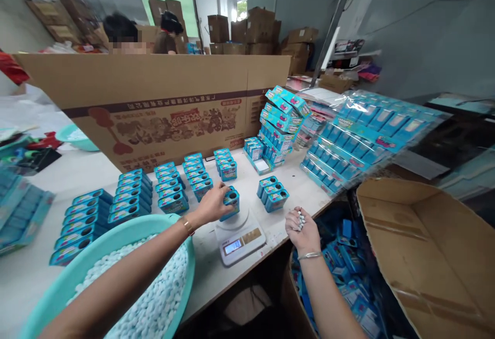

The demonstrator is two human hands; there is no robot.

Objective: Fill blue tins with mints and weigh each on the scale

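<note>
My left hand [213,204] grips a small blue box [232,203] with a dark round hole in its top, at the plate of a white digital scale [242,238]. Cupped and palm up, my right hand [302,231] holds several small white candies [300,220] beyond the table's front edge. Under my left forearm stands a turquoise basin [190,272] full of pale candies [154,298]. Rows of blue boxes [129,197] stand behind and beside the basin. A short row of blue boxes [274,195] is right of the scale.
An upright cardboard sheet [174,81] closes off the table's back. Stacked display trays [282,122] and a plastic-wrapped pack [356,138] stand at the right. An open carton [436,246] with blue boxes is below right. Two people are beyond the cardboard.
</note>
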